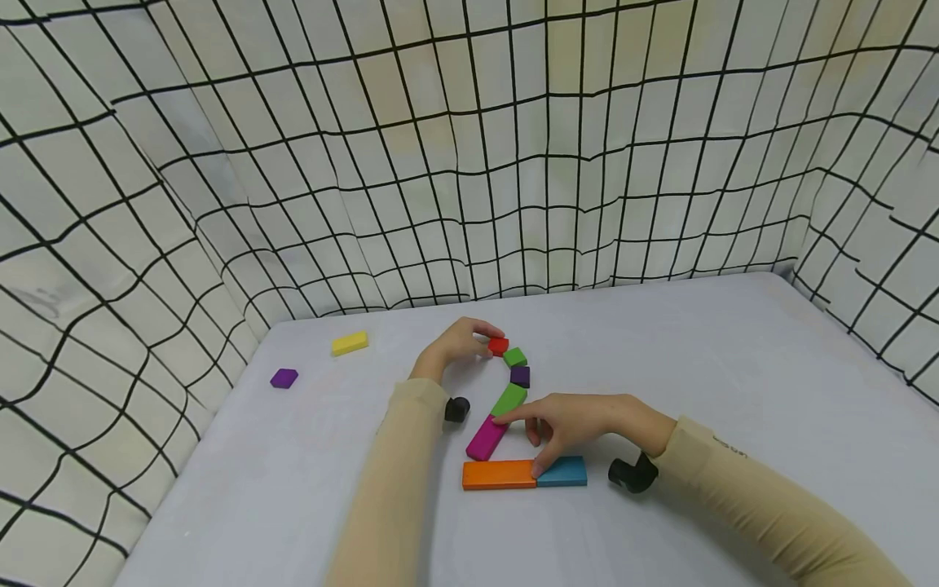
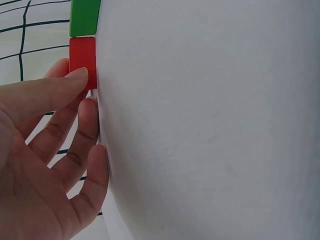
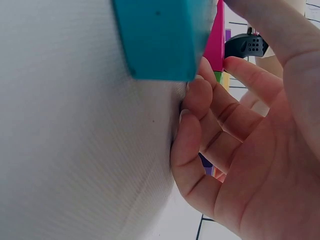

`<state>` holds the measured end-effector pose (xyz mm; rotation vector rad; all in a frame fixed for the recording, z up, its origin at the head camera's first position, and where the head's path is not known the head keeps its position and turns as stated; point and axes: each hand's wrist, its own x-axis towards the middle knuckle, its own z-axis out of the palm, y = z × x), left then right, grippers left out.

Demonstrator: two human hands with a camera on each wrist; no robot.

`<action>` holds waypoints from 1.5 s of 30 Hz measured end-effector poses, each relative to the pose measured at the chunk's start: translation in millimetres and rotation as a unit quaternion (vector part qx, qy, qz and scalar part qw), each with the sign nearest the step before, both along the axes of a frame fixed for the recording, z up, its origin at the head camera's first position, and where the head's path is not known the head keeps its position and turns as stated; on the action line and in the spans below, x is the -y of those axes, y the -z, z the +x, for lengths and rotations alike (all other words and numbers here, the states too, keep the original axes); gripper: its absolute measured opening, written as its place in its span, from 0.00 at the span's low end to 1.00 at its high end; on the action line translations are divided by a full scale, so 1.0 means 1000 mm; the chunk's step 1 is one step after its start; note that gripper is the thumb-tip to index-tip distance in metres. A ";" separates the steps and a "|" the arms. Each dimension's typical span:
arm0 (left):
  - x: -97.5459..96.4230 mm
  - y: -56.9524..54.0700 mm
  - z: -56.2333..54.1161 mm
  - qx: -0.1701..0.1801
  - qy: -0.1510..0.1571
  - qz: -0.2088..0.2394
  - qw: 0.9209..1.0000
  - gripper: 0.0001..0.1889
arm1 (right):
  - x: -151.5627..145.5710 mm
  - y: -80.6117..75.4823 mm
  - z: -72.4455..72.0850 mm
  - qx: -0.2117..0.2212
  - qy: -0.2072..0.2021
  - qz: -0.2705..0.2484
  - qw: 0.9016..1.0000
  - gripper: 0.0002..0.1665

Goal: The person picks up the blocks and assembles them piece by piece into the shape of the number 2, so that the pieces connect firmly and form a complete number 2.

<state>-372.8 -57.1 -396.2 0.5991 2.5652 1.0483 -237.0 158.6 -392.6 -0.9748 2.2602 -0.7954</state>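
Head: pinching red block (image 1: 498, 347) in left hand (image 1: 459, 338), just beyond small green block (image 1: 515, 357). Touching with right hand (image 1: 578, 416), thumb and index apart: index at magenta block (image 1: 486, 439), thumb at joint of orange block (image 1: 499, 476) and blue block (image 1: 566, 472).
Left wrist: gripping red block, thumb against one face.
Right wrist: bending other fingers loosely by table (image 3: 75, 130), near blue block.
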 end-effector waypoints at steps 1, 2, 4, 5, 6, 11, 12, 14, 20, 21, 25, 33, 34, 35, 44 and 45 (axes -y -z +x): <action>0.000 0.000 0.000 0.000 0.000 0.000 1.000 0.20 | 0.000 0.000 0.000 0.000 0.000 0.000 1.000 0.45; 0.000 0.000 0.001 0.001 0.000 0.000 1.000 0.20 | 0.000 0.000 0.000 -0.001 -0.002 -0.002 1.000 0.45; -0.001 -0.001 0.001 0.001 0.000 0.000 1.000 0.20 | 0.000 0.000 0.000 -0.001 -0.001 -0.001 1.000 0.44; -0.001 -0.001 0.002 0.002 0.000 -0.001 1.000 0.20 | 0.000 0.000 0.000 -0.001 -0.001 -0.001 1.000 0.44; -0.001 -0.001 0.002 0.001 0.000 -0.001 1.000 0.20 | 0.000 0.001 0.000 0.000 0.001 0.000 1.000 0.44; 0.000 -0.002 0.003 0.002 -0.002 -0.002 1.000 0.20 | 0.000 0.001 0.000 0.000 -0.001 0.001 1.000 0.44; 0.000 -0.002 0.004 0.003 -0.002 -0.002 1.000 0.20 | 0.000 0.000 0.000 0.000 -0.002 0.000 1.000 0.44; 0.000 -0.003 0.004 0.004 -0.001 -0.002 1.000 0.20 | 0.000 0.000 0.000 0.000 -0.004 -0.001 1.000 0.44; 0.000 -0.004 0.006 0.006 -0.001 0.000 1.000 0.19 | 0.001 0.000 0.001 -0.002 -0.006 -0.002 1.000 0.44; 0.000 -0.004 0.006 0.006 -0.002 0.000 1.000 0.19 | 0.001 -0.001 0.001 -0.001 -0.006 -0.002 1.000 0.44; 0.000 -0.003 0.006 0.010 -0.002 0.000 1.000 0.20 | 0.001 -0.001 0.001 0.003 -0.002 0.002 1.000 0.44; -0.001 -0.003 0.006 0.006 -0.001 0.006 1.000 0.19 | 0.000 0.000 -0.001 0.002 -0.005 0.010 1.000 0.45; -0.001 -0.003 0.006 0.005 0.000 0.008 1.000 0.19 | 0.000 0.000 -0.001 0.001 -0.005 0.011 1.000 0.45; -0.001 -0.004 0.006 0.005 0.001 0.010 1.000 0.19 | 0.000 0.000 -0.002 0.000 -0.004 0.011 1.000 0.45; -0.001 -0.005 0.005 0.007 0.003 0.002 1.000 0.20 | 0.000 -0.001 0.000 -0.002 -0.007 0.006 1.000 0.44; 0.000 -0.005 0.005 0.007 0.005 -0.002 1.000 0.21 | 0.000 -0.001 0.000 -0.001 -0.008 0.005 1.000 0.44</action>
